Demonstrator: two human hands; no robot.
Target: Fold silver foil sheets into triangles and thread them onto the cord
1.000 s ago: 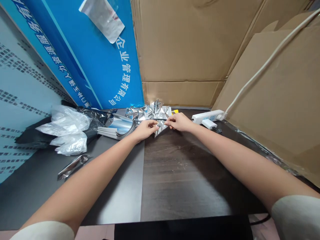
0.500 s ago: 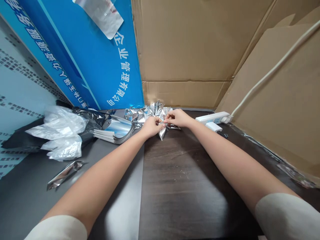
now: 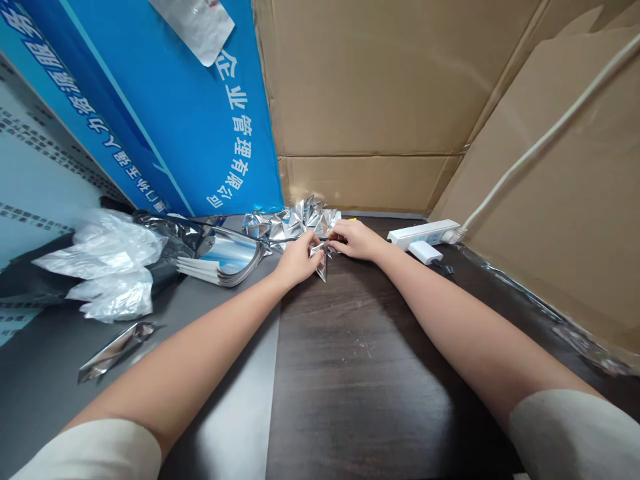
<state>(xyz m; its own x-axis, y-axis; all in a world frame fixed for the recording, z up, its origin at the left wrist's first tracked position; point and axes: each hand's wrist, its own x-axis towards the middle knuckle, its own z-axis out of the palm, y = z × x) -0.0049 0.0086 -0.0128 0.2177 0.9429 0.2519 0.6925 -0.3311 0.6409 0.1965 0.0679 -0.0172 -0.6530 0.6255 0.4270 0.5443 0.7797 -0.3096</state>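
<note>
My left hand (image 3: pixel 299 259) is closed in a pinch on a small folded piece of silver foil (image 3: pixel 323 271), whose pointed end sticks down below the fingers. Close beside it, my right hand (image 3: pixel 354 239) has its fingers curled together at the upper right of the same piece. What lies between the right fingertips is too small to make out. Just behind both hands is a heap of shiny folded foil pieces (image 3: pixel 280 225), with triangular points standing up. A thin dark cable (image 3: pixel 235 233) runs in from the left toward my hands.
Left of my hands lies a stack of curved silver sheets (image 3: pixel 223 260), beside clear plastic bags (image 3: pixel 107 247). A flat foil strip (image 3: pixel 116 352) lies nearer. At right are a white power strip (image 3: pixel 425 233) and charger (image 3: pixel 425 252). Cardboard (image 3: pixel 370 87) walls the back.
My view has shifted slightly, so the surroundings sit a little further left. The right fingers have curled more and moved slightly apart from the left fingertips; the left hand keeps hold of the foil.
</note>
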